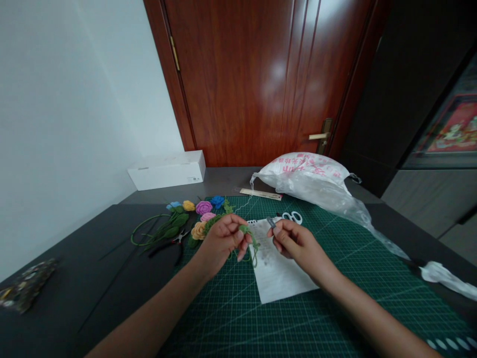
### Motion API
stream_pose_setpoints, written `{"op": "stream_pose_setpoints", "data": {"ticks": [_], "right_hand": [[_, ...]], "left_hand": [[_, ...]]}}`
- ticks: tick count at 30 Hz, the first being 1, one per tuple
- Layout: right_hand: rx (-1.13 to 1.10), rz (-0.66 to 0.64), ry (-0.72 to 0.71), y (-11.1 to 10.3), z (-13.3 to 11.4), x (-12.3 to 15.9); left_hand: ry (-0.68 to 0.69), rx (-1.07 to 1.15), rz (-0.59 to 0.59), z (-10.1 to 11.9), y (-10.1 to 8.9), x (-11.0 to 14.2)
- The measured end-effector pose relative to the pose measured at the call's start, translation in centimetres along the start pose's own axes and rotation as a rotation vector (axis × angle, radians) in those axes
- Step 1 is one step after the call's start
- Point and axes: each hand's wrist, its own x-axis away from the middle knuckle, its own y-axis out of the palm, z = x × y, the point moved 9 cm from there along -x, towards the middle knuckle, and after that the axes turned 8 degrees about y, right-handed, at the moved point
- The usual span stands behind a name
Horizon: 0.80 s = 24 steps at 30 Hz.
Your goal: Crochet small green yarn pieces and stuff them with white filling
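Note:
My left hand (228, 238) pinches a small green crochet piece (245, 229), and loose green yarn (255, 251) hangs from it in loops. My right hand (292, 237) is closed on a short grey tool (271, 222), which looks like a crochet hook; its tip is too small to make out. The two hands are apart, above a white notebook page (279, 278). Crocheted flowers lie just beyond my left hand, among them a purple rose (203, 208), a blue flower (217, 201) and an orange rose (198, 230).
White-handled scissors (296, 217) lie on the green cutting mat (223, 308). Black-handled pliers (175, 242) and green-stemmed flowers (164, 233) are at left. At the back are a white box (167, 171), a ruler (261, 194) and a large plastic bag (309, 174). A small packet (28, 286) lies far left.

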Motion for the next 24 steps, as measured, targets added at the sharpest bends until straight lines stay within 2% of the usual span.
{"op": "stream_pose_setpoints", "data": {"ticks": [2, 5, 12, 16, 24], "right_hand": [[-0.060, -0.019, -0.028, 0.5, 0.1, 0.0], [-0.053, 0.021, -0.094, 0.7, 0.0, 0.2], [0.165, 0.080, -0.161, 1.6, -0.1, 1.2], [0.236, 0.151, -0.232, 1.3, -0.9, 1.6], [0.298, 0.221, -0.280, 0.6, -1.7, 1.8]], "left_hand": [[0.027, 0.045, -0.052, -0.1, 0.6, 0.1], [0.026, 0.091, -0.091, -0.4, 1.3, 0.3], [-0.028, 0.110, -0.131, -2.0, 2.4, 1.1], [-0.037, 0.108, -0.157, -2.2, 2.8, 1.3], [-0.212, 0.136, -0.149, -1.9, 2.8, 1.3]]}}
